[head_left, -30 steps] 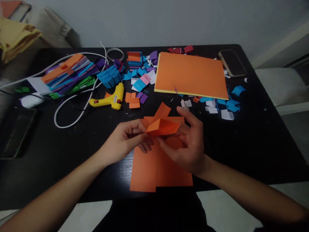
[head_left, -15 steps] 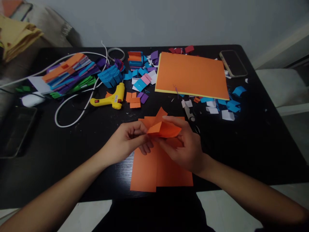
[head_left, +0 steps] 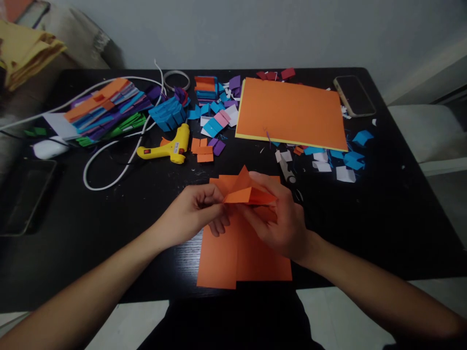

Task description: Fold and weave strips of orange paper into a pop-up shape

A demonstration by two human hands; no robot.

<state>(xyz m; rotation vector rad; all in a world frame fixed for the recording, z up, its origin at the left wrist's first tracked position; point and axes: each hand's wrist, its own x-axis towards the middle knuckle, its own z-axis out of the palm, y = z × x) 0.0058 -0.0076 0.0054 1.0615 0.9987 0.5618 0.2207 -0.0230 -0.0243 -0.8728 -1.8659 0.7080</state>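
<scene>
Right grip (head_left: 286,218) has curled around folded orange paper (head_left: 239,196), probably pinching it.

Table (head_left: 383,228): loose sheets (head_left: 262,262) at near edge, centre; folded paper (head_left: 238,196) above them. Sheet stack (head_left: 292,114) by far edge, right of centre. Phone (head_left: 355,96), far right corner. Scissors (head_left: 286,172) between stack and near edge. Glue gun (head_left: 178,146) left of stack. Paper bundle (head_left: 109,109) toward far left corner.

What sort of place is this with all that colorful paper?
It looks like a craft table, maybe in a home: there's a yellow glue gun, some folded blue papers and the bent orange paper being held.
</scene>
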